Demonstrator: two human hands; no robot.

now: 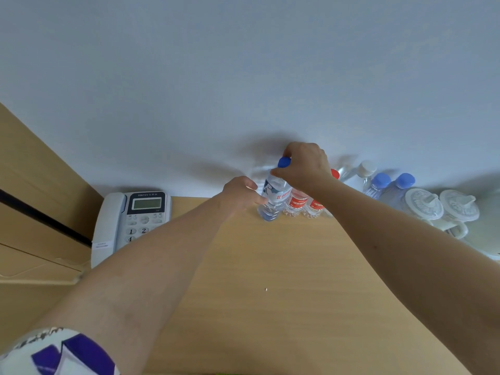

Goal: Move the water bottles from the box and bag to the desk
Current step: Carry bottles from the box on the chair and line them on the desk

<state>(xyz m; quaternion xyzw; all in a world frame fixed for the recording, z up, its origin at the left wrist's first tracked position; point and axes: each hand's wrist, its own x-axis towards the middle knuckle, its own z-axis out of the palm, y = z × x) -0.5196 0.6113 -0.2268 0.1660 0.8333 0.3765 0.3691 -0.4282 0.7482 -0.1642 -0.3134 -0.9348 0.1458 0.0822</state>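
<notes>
We see a clear plastic water bottle with a blue cap (274,196) standing on the light wooden desk (270,266), close to the white wall (243,63). Our right hand (303,165) pinches its neck just under the cap. Our left hand (239,194) grips its body from the left side. Just to its right stand two clear red-label bottles (304,204), touching each other.
</notes>
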